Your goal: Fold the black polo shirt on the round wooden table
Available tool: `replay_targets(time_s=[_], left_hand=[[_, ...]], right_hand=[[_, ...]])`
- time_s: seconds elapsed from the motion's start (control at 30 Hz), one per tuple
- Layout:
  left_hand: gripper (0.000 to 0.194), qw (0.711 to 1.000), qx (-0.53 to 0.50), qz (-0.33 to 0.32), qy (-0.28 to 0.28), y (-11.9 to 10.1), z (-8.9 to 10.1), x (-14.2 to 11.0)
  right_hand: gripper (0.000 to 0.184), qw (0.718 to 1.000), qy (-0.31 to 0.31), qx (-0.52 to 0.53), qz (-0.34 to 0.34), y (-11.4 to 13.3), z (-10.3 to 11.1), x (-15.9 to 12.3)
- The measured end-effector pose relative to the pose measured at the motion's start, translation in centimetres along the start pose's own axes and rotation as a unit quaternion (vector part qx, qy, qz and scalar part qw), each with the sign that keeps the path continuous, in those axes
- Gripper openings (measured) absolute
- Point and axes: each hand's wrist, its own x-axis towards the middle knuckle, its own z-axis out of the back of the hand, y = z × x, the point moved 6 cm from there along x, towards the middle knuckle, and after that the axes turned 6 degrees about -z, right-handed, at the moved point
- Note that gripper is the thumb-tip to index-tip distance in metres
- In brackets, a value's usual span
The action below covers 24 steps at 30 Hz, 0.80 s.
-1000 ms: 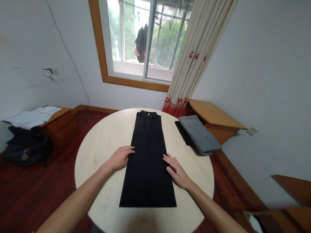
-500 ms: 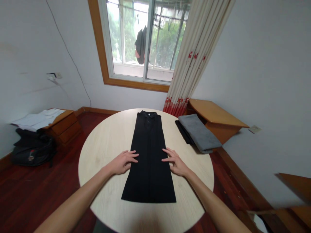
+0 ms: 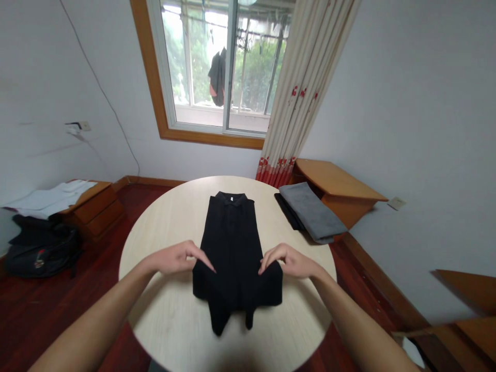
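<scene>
A black collared shirt (image 3: 231,232) lies in a narrow folded strip on the round table, its collar at the far end with a small white label. My left hand (image 3: 180,258) pinches the strip's left edge about midway down. On the opposite edge, my right hand (image 3: 290,261) pinches the cloth in the same way. Between and below the hands the near part of the shirt is lifted and bunched, with its lower end hanging in uneven points. The far part rests flat.
The pale round table (image 3: 158,227) carries folded grey cloth (image 3: 312,212) over black cloth at its right edge. Behind that stands a wooden desk (image 3: 337,181). At left are a low wooden cabinet (image 3: 96,209) with papers and a black bag (image 3: 42,248) on the floor.
Both hands have gone from lying spread on the shirt's edges to pinching them. The shirt's near end has been lifted from flat and crumpled, and the collar has shifted slightly nearer.
</scene>
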Motion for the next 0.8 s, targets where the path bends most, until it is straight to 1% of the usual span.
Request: replay_targets(time_s=[0.03, 0.07, 0.1, 0.13, 0.17, 0.2, 0.23, 0.27, 0.33, 0.4, 0.43, 0.5, 0.6, 0.67, 0.73, 0.77, 0.8], left_hand=[[0.029, 0.998, -0.033, 0.009, -0.058, 0.6, 2.1, 1.4], [0.031, 0.989, -0.063, 0.013, -0.136, 1.6, 4.3, 2.8], [0.033, 0.971, -0.089, 0.021, -0.221, 2.9, 6.4, 4.0], [0.034, 0.945, -0.110, 0.039, -0.305, 4.5, 8.0, 5.0], [0.035, 0.919, -0.131, 0.075, -0.363, 6.4, 8.9, 5.7], [0.036, 0.892, -0.151, 0.114, -0.410, 8.3, 9.3, 6.1], [0.037, 0.872, -0.166, 0.150, -0.436, 10.0, 9.1, 6.2], [0.039, 0.860, -0.174, 0.172, -0.449, 11.5, 8.6, 6.2], [0.047, 0.850, -0.177, 0.184, -0.460, 13.6, 7.1, 5.4], [0.059, 0.857, -0.154, 0.162, -0.464, 14.8, 5.5, 4.3], [0.063, 0.864, -0.132, 0.151, -0.461, 15.0, 4.8, 3.7], [0.062, 0.883, -0.061, 0.140, -0.444, 14.7, 3.6, 2.7], [0.044, 0.896, 0.059, 0.161, -0.409, 13.2, 2.1, 1.6], [0.032, 0.902, 0.103, 0.177, -0.379, 12.0, 1.0, 0.8], [0.025, 0.922, 0.081, 0.196, -0.324, 11.3, -0.6, -0.5], [0.026, 0.938, 0.041, 0.206, -0.275, 11.1, -1.6, -1.3], [0.031, 0.953, -0.016, 0.217, -0.209, 11.0, -2.9, -2.1]], right_hand=[[0.038, 0.999, -0.046, 0.023, -0.011, -0.3, 2.0, 1.5], [0.040, 0.992, -0.117, 0.048, -0.028, -0.9, 4.2, 3.0], [0.040, 0.975, -0.201, 0.077, -0.050, -1.9, 6.3, 4.3], [0.039, 0.950, -0.283, 0.109, -0.078, -3.2, 7.9, 5.5], [0.038, 0.924, -0.342, 0.134, -0.104, -4.6, 9.0, 6.4], [0.036, 0.913, -0.364, 0.142, -0.120, -5.8, 9.2, 7.4], [0.034, 0.903, -0.378, 0.151, -0.137, -7.2, 9.1, 8.0], [0.033, 0.898, -0.383, 0.158, -0.152, -8.6, 8.7, 8.5], [0.036, 0.886, -0.397, 0.173, -0.167, -11.3, 7.3, 8.3], [0.042, 0.893, -0.397, 0.151, -0.149, -13.1, 5.9, 7.6], [0.044, 0.898, -0.398, 0.131, -0.136, -13.6, 5.2, 7.1], [0.044, 0.907, -0.394, 0.088, -0.118, -14.0, 4.2, 6.1], [0.033, 0.920, -0.370, 0.052, -0.118, -13.4, 2.9, 4.9], [0.025, 0.933, -0.332, 0.047, -0.131, -12.6, 1.9, 3.9], [0.022, 0.950, -0.267, 0.051, -0.153, -11.7, 0.6, 2.3], [0.023, 0.960, -0.212, 0.059, -0.170, -11.4, -0.3, 1.4], [0.025, 0.968, -0.145, 0.072, -0.192, -11.1, -1.4, 0.4]])
